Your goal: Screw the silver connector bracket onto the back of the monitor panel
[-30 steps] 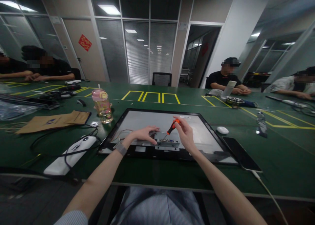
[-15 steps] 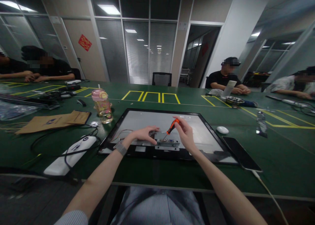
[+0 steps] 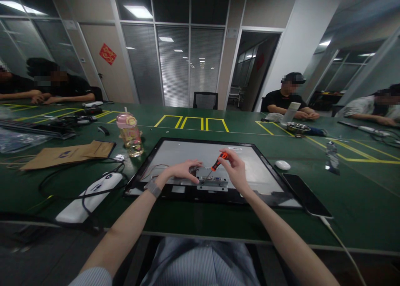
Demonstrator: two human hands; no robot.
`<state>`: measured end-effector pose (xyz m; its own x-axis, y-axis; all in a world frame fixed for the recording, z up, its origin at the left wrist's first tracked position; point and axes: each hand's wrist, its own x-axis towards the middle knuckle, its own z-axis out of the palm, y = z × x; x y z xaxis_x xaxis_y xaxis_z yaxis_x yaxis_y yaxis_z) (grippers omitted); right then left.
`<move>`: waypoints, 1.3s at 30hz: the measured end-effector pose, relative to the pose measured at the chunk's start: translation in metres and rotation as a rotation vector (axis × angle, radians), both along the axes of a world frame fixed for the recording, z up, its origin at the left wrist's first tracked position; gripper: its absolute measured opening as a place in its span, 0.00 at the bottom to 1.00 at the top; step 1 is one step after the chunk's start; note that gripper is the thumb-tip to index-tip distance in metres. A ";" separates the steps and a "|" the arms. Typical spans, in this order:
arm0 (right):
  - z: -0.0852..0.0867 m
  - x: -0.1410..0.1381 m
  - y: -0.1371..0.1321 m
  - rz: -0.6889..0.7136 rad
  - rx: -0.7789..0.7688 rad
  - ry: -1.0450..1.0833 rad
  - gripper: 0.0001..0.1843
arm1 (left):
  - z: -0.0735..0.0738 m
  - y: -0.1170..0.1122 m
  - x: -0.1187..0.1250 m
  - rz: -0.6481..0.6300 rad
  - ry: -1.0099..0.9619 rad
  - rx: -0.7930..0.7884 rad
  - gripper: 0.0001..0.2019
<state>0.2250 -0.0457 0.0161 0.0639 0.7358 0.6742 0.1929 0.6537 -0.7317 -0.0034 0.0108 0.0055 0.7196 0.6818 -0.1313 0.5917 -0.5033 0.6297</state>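
A flat display panel (image 3: pixel 183 150) with a black frame and a grey back lies on the table before me. Near its front edge sits a metal bracket (image 3: pixel 212 183) that carries connectors. My right hand (image 3: pixel 235 167) holds a screwdriver (image 3: pixel 219 161) by its orange and black handle, tilted, with the shaft running down to the bracket's top. Curved around the left end of the bracket is my left hand (image 3: pixel 184 171), its thumb touching the metal. What lies under its fingers is partly hidden. Thin wires (image 3: pixel 154 167) run over the panel left of it.
On the left are a white power strip (image 3: pixel 90 198) with black cables, a brown paper envelope (image 3: pixel 67 154) and a pink-lidded bottle (image 3: pixel 129 136). A phone (image 3: pixel 306 194) on a cable and a white case (image 3: pixel 283 165) lie right of the panel. Several people sit across the green table (image 3: pixel 193 223).
The screwdriver's handle has turned slightly in my right hand, whose fingers have shifted a little on it. My left hand, bracket and panel stay in place.
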 end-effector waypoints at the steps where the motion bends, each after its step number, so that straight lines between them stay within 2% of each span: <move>1: 0.001 0.001 0.000 0.019 -0.012 0.022 0.11 | 0.000 0.000 0.000 -0.001 -0.002 0.001 0.40; 5: 0.003 0.003 0.002 0.137 -0.126 0.130 0.10 | -0.002 0.002 -0.001 -0.008 -0.006 -0.006 0.40; 9: 0.008 0.003 0.001 0.387 -0.225 0.244 0.15 | -0.003 0.003 -0.001 -0.011 -0.013 0.019 0.40; 12: 0.012 0.001 -0.003 0.543 -0.272 0.351 0.12 | -0.004 0.003 0.000 -0.010 -0.011 0.020 0.40; 15: 0.014 0.000 -0.006 0.627 -0.334 0.423 0.08 | -0.004 0.003 -0.001 0.008 -0.005 0.005 0.40; 18: 0.013 0.000 -0.006 0.647 -0.360 0.461 0.06 | -0.004 0.003 -0.001 0.003 -0.004 0.000 0.40; 23: 0.015 -0.001 -0.007 0.676 -0.365 0.415 0.13 | -0.006 0.004 -0.001 0.017 0.003 -0.006 0.40; 29: 0.016 -0.001 -0.009 0.651 -0.300 0.408 0.06 | -0.008 0.006 -0.002 -0.004 -0.016 0.005 0.40; 35: 0.018 0.000 -0.010 0.695 -0.371 0.425 0.09 | -0.006 0.004 -0.002 -0.009 -0.025 -0.004 0.39; 39: 0.018 -0.002 -0.009 0.626 -0.328 0.403 0.08 | -0.006 0.004 -0.002 -0.001 -0.018 0.007 0.40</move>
<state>0.2233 -0.0551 0.0345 -0.2327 0.8719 0.4309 -0.4563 0.2934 -0.8401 -0.0049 0.0144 -0.0007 0.7227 0.6817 -0.1140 0.5799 -0.5083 0.6366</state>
